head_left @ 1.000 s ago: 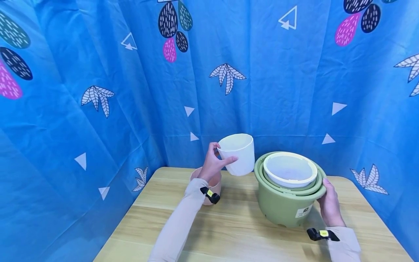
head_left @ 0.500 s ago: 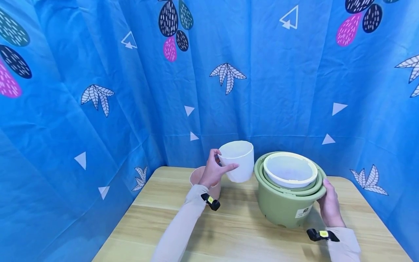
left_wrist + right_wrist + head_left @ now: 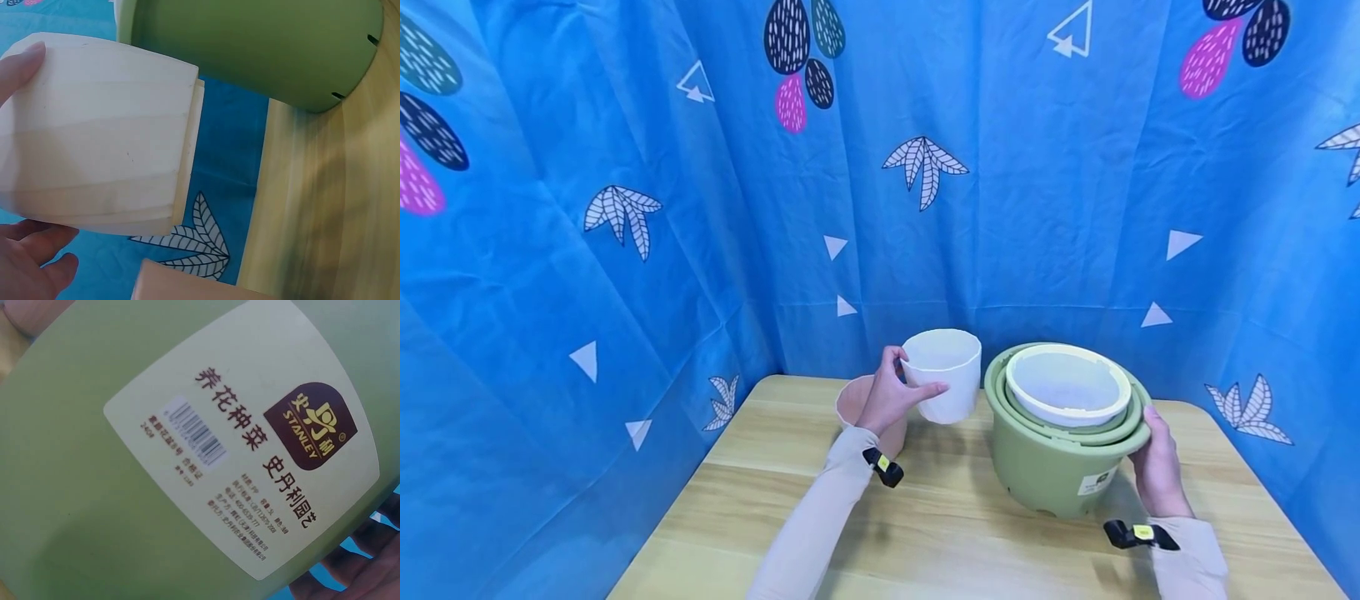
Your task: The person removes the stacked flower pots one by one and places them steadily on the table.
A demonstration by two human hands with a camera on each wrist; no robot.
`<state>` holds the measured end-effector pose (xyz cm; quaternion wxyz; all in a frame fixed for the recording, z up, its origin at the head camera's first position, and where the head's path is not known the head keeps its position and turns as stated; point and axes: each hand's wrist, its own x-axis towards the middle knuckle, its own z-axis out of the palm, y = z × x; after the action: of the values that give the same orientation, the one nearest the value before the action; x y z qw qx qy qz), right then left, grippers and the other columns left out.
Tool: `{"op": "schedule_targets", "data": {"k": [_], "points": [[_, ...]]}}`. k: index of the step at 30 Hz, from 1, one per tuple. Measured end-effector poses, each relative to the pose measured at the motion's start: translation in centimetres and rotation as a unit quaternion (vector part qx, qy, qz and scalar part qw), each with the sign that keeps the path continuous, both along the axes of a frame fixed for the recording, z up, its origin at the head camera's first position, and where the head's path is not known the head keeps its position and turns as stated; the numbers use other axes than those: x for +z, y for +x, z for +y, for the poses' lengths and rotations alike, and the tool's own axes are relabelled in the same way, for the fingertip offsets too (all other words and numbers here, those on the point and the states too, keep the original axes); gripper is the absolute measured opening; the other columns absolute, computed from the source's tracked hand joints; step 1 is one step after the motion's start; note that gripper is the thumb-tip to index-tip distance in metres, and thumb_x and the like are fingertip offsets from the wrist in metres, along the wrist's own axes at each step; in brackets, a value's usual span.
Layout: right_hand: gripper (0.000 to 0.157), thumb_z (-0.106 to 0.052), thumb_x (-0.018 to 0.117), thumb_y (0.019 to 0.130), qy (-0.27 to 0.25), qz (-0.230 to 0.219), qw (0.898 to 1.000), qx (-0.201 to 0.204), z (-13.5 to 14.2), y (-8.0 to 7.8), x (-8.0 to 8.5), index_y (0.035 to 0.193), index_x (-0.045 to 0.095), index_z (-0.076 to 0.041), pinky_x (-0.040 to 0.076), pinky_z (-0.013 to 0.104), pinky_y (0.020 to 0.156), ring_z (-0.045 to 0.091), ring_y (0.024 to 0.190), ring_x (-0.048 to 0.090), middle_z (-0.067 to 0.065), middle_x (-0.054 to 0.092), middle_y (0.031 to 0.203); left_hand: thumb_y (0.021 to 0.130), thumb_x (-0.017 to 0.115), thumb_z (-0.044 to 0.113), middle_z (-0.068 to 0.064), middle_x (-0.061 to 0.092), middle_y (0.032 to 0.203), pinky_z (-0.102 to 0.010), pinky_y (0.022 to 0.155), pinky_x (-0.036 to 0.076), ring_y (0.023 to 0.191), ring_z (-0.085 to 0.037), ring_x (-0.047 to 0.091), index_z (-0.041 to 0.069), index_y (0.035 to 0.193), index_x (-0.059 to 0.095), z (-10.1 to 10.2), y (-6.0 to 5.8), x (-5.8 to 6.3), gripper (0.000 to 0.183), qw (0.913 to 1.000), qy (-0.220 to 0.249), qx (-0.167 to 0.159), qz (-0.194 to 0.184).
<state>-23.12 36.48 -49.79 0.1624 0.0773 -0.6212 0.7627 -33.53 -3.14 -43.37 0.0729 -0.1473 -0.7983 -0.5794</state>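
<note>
My left hand pinches the side of a white flower pot, thumb on the near side and fingers at the far side. That pot is held above the table; its stepped base shows in the left wrist view. At the right, my right hand grips the rim and side of a large green flower pot. Nested in it are another green pot and a white-rimmed pot. The right wrist view is filled by the green pot's label, with fingers partly seen at the lower right.
Behind my left wrist stands a pink flower pot, partly hidden by the hand. The pots are over a wooden table. A blue patterned curtain closes off the back and both sides.
My left hand has lowered the white flower pot toward the table and levelled it somewhat. My right hand stays on the green flower pot. The head view has tipped slightly.
</note>
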Motion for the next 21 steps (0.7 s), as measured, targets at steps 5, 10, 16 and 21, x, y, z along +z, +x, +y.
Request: {"op": "schedule_targets", "data": {"k": [5, 10, 16, 21], "points": [[0.046, -0.042, 0.024, 0.112, -0.004, -0.001, 1.0, -0.003, -0.1, -0.1, 0.1, 0.144, 0.055, -0.028, 0.044, 0.013, 0.09, -0.01, 0.113, 0.058, -0.025, 0.067, 0.123, 0.071, 0.091, 0.057, -0.005, 0.053, 0.134, -0.05, 0.104, 0.052, 0.125, -0.029, 0.054, 0.024, 0.117, 0.037, -0.1, 0.1, -0.6, 0.078, 1.0, -0.007, 0.001, -0.001], [0.048, -0.041, 0.024, 0.113, 0.0, -0.003, 1.0, -0.006, -0.3, -0.2, 0.1, 0.146, 0.053, -0.023, 0.045, 0.013, 0.089, -0.009, 0.112, 0.058, -0.026, 0.067, 0.119, 0.071, 0.09, 0.06, -0.005, 0.052, 0.134, -0.05, 0.104, 0.051, 0.126, -0.03, 0.054, 0.025, 0.118, 0.036, -0.3, 0.3, -1.1, 0.08, 0.9999, -0.011, 0.004, -0.006], [0.047, -0.042, 0.024, 0.112, 0.0, -0.005, 1.0, -0.008, -0.4, -0.2, 0.2, 0.144, 0.055, -0.026, 0.044, 0.013, 0.089, -0.01, 0.112, 0.058, -0.026, 0.067, 0.119, 0.068, 0.09, 0.062, -0.005, 0.054, 0.133, -0.047, 0.103, 0.051, 0.123, -0.026, 0.056, 0.025, 0.118, 0.037, -0.5, 0.5, -1.5, 0.082, 0.9996, -0.027, 0.008, -0.007], [0.042, -0.042, 0.025, 0.112, -0.012, -0.001, 1.0, -0.005, -0.3, -0.2, 0.2, 0.138, 0.058, -0.034, 0.043, 0.013, 0.091, -0.01, 0.113, 0.058, -0.026, 0.067, 0.12, 0.067, 0.089, 0.067, -0.006, 0.056, 0.122, -0.038, 0.089, 0.05, 0.11, -0.022, 0.058, 0.023, 0.117, 0.038, -0.6, 0.5, -1.9, 0.083, 0.9974, -0.068, 0.017, 0.012]]}}
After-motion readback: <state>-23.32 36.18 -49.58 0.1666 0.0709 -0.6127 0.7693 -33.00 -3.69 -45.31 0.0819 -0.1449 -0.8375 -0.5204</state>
